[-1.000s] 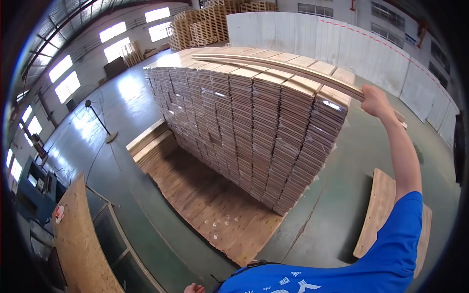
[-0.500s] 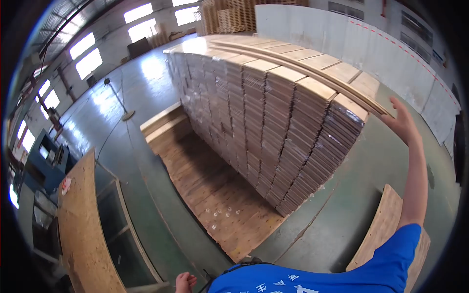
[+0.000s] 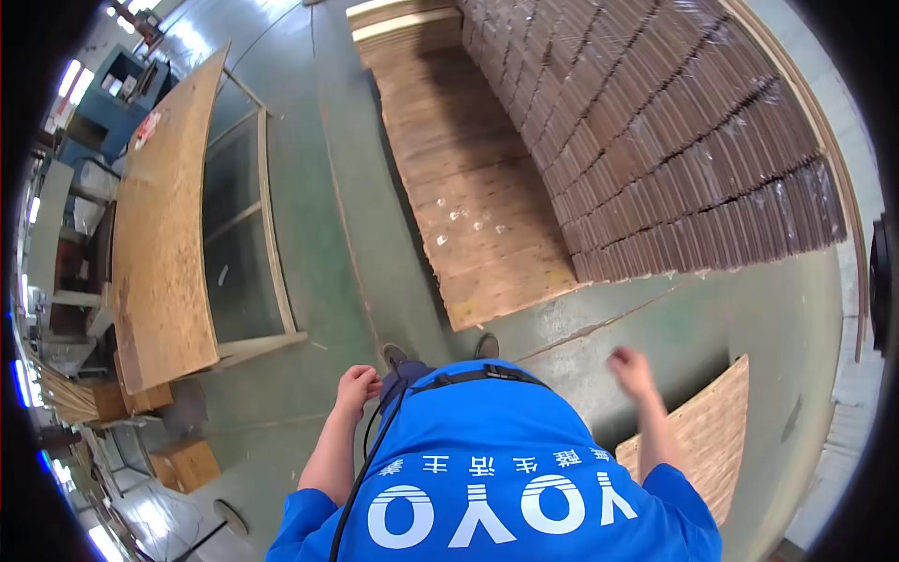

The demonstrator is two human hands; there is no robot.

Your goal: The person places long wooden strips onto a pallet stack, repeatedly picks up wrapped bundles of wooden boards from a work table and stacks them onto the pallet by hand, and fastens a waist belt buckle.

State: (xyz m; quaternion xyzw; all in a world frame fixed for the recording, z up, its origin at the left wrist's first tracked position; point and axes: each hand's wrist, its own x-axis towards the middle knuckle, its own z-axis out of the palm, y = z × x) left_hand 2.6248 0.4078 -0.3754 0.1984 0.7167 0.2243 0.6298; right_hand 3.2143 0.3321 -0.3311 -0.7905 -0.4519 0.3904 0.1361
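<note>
While the blue shirt is displaying white "YOYO" lettering and a row of smaller characters, inverted in the head view, a stack of thin brown boards is standing on a rough wooden base. Glossy clear film is covering parts of the boards. A long, narrow wooden strip is running along the stack's upper side, its near end projecting. The left grip is hanging beside the waist, fingers curling inward; the blurred right grip is hovering near a plywood sheet, well apart from the strip; whether either is opening or closing, one cannot tell
</note>
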